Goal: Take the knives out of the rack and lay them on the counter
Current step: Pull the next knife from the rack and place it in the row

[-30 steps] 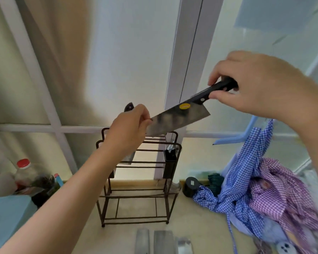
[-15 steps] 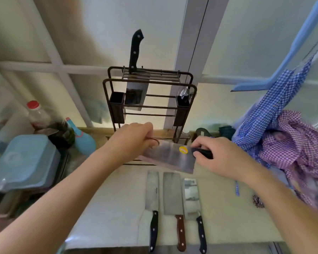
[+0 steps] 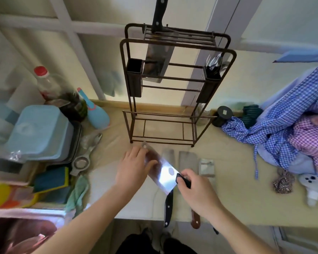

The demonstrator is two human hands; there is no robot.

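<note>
A dark wire rack (image 3: 174, 88) stands at the back of the counter (image 3: 233, 187). One black-handled cleaver (image 3: 159, 50) still stands in its top slots. My right hand (image 3: 198, 191) grips the black handle of another cleaver (image 3: 163, 173), and my left hand (image 3: 134, 167) holds the far end of its blade. This cleaver lies slanted low over the counter, left of three cleavers laid side by side (image 3: 187, 162), partly covering them. Whether it touches the counter I cannot tell.
A light blue tub (image 3: 39, 132), bottles (image 3: 48, 83), a strainer (image 3: 84, 158), sponges and a green cloth (image 3: 77, 191) crowd the left. Checked blue and purple cloths (image 3: 286, 129), a black lid (image 3: 222, 116) and a small white figure (image 3: 310, 186) lie right. Cutlery sits in the rack's right holder (image 3: 212, 68).
Both hands brought the cleaver down from in front of the rack's top to just over the counter beside the laid knives. The camera tilted downward.
</note>
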